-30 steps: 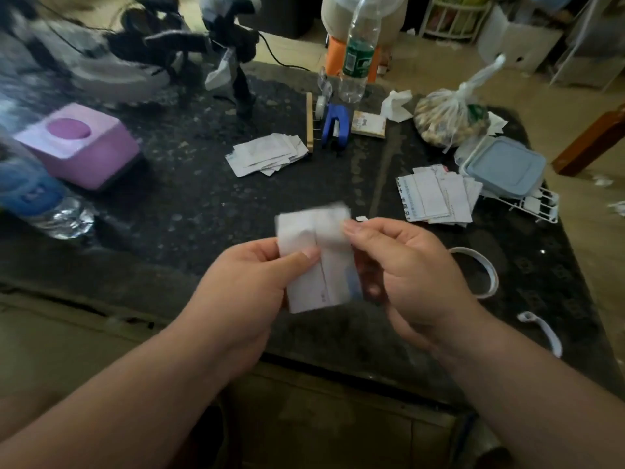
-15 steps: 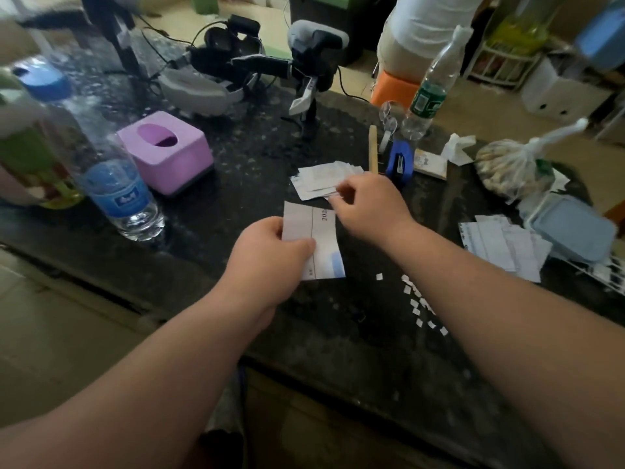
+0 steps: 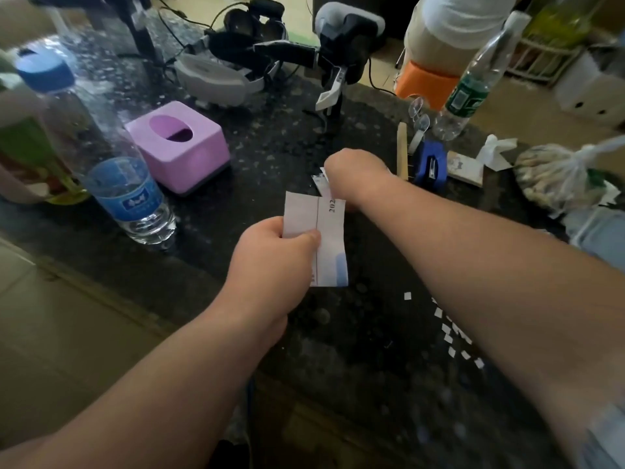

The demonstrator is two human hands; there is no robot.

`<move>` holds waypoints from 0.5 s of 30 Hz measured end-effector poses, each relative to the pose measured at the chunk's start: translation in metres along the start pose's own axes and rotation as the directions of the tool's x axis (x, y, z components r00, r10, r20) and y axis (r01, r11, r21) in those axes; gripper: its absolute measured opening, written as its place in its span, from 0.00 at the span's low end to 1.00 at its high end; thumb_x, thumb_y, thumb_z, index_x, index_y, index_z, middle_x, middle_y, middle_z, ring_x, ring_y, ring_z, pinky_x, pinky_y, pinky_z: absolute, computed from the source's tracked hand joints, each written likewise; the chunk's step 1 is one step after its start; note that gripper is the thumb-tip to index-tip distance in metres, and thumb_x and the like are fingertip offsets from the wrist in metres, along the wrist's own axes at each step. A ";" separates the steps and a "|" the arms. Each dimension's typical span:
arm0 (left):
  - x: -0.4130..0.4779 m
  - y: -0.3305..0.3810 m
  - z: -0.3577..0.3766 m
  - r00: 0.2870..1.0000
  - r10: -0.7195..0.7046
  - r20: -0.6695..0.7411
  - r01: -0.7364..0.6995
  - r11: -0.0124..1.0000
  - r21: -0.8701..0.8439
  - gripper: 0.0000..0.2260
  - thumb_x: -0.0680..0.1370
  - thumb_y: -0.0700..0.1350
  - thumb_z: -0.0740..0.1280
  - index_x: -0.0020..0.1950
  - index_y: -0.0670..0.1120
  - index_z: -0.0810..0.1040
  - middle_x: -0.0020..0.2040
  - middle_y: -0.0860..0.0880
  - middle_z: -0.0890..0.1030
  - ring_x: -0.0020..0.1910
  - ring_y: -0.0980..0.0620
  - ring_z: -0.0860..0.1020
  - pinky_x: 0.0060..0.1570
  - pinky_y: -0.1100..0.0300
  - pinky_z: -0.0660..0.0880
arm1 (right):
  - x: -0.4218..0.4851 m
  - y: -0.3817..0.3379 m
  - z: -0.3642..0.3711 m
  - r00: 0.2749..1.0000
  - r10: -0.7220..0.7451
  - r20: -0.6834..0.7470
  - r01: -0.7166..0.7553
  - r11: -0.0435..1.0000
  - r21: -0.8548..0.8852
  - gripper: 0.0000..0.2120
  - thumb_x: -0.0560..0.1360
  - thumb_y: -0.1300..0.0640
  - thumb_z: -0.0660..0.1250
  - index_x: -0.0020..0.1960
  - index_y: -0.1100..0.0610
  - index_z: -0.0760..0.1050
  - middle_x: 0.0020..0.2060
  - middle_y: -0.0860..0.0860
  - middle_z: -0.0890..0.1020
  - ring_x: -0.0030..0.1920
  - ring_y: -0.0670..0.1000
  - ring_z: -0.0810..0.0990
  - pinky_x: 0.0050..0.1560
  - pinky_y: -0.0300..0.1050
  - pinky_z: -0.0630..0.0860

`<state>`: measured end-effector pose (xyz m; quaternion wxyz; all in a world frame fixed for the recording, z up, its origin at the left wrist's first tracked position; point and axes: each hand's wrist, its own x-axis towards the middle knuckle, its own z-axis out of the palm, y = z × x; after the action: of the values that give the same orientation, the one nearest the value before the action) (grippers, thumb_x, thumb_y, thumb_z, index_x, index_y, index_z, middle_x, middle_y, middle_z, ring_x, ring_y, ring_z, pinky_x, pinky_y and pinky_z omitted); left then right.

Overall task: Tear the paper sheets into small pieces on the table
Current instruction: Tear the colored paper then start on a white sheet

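While paper sheet (image 3: 330,228) is pinched by left hand (image 3: 274,262), right hand (image 3: 355,177) state cannot be told; bottle (image 3: 125,187), tissue box (image 3: 184,150) seen left.

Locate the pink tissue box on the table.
In the head view the pink tissue box sits left of centre on the table, just right of the blue-capped water bottle.

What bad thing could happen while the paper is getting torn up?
The right hand reaches forward, so its arm hangs over the tiny scraps on the table and might scatter them. The water bottle stands close beside the left hand gripping the paper sheet; a bump might tip it.
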<state>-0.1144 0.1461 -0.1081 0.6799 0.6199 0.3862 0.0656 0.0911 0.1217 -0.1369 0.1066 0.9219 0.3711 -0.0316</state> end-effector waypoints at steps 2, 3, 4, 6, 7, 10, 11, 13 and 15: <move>0.000 -0.001 -0.001 1.000 0.002 -0.001 -0.002 1.000 -0.011 0.09 0.81 0.42 0.69 0.60 0.51 0.82 0.51 0.54 0.85 0.50 0.53 0.84 0.53 0.51 0.82 | 0.002 0.001 0.005 0.999 -0.030 -0.037 0.029 0.999 -0.025 0.05 0.75 0.65 0.65 0.43 0.56 0.76 0.41 0.53 0.78 0.43 0.58 0.79 0.43 0.50 0.75; 0.001 -0.003 -0.001 1.000 0.003 0.005 -0.003 1.000 -0.014 0.09 0.80 0.41 0.69 0.59 0.51 0.82 0.51 0.54 0.85 0.50 0.52 0.84 0.53 0.50 0.82 | 0.003 0.005 0.010 0.998 -0.024 -0.056 0.024 1.000 0.004 0.06 0.75 0.65 0.66 0.49 0.57 0.78 0.45 0.54 0.80 0.46 0.58 0.80 0.44 0.50 0.76; 0.001 -0.003 -0.002 1.000 0.005 0.007 -0.005 1.000 -0.020 0.09 0.80 0.41 0.70 0.59 0.51 0.82 0.51 0.54 0.85 0.50 0.52 0.84 0.52 0.50 0.83 | 0.005 0.010 0.015 0.997 0.004 -0.074 0.002 0.997 0.080 0.09 0.75 0.64 0.66 0.54 0.56 0.79 0.50 0.55 0.81 0.50 0.58 0.81 0.47 0.50 0.77; 0.001 -0.006 -0.003 1.000 -0.002 0.002 0.002 1.000 -0.022 0.09 0.80 0.42 0.71 0.58 0.53 0.81 0.52 0.54 0.85 0.50 0.52 0.85 0.52 0.49 0.83 | 0.004 0.023 0.024 0.992 0.104 -0.070 -0.079 0.952 0.297 0.16 0.75 0.63 0.68 0.62 0.54 0.78 0.57 0.54 0.81 0.57 0.57 0.81 0.57 0.50 0.78; 0.001 -0.007 -0.003 1.000 -0.010 0.005 0.010 1.000 -0.022 0.08 0.80 0.43 0.71 0.58 0.53 0.80 0.52 0.54 0.85 0.50 0.52 0.85 0.51 0.49 0.83 | 0.003 0.030 0.027 0.986 0.149 -0.078 -0.107 0.915 0.390 0.17 0.76 0.63 0.68 0.64 0.54 0.78 0.59 0.53 0.81 0.58 0.57 0.80 0.60 0.51 0.78; -0.002 -0.005 0.000 0.999 -0.024 0.038 0.025 1.000 -0.013 0.03 0.83 0.47 0.67 0.54 0.54 0.81 0.48 0.56 0.84 0.45 0.55 0.84 0.41 0.57 0.82 | -0.006 0.049 0.027 0.926 0.287 -0.245 -0.097 0.808 0.581 0.13 0.77 0.64 0.64 0.58 0.57 0.82 0.55 0.55 0.83 0.57 0.55 0.80 0.61 0.51 0.77; -0.003 -0.004 0.001 0.998 -0.024 0.056 0.024 1.000 0.000 0.04 0.83 0.49 0.66 0.53 0.54 0.81 0.46 0.56 0.85 0.43 0.56 0.84 0.39 0.59 0.81 | -0.013 0.054 0.021 0.878 0.354 -0.321 -0.068 0.757 0.650 0.12 0.78 0.63 0.63 0.58 0.57 0.82 0.54 0.55 0.83 0.56 0.54 0.80 0.61 0.51 0.77; -0.006 -0.004 0.004 0.995 -0.032 0.092 0.029 0.999 0.035 0.06 0.83 0.50 0.66 0.50 0.54 0.82 0.45 0.56 0.85 0.44 0.55 0.84 0.43 0.57 0.81 | -0.035 0.063 0.003 0.768 0.481 -0.423 0.023 0.640 0.768 0.09 0.80 0.60 0.64 0.56 0.56 0.81 0.51 0.51 0.83 0.52 0.49 0.80 0.58 0.46 0.78; -0.010 -0.004 0.009 0.990 -0.041 0.133 0.030 0.996 0.082 0.05 0.83 0.49 0.68 0.50 0.54 0.83 0.46 0.54 0.86 0.47 0.53 0.84 0.51 0.52 0.82 | -0.071 0.075 -0.013 0.707 0.583 -0.399 0.058 0.515 0.855 0.03 0.81 0.55 0.65 0.50 0.52 0.78 0.44 0.46 0.80 0.44 0.43 0.78 0.51 0.42 0.76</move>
<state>-0.1174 0.1327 -0.1075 0.6801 0.6427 0.3528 -0.0038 0.0916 0.0240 -0.1020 -0.4657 0.8580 0.1670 0.1384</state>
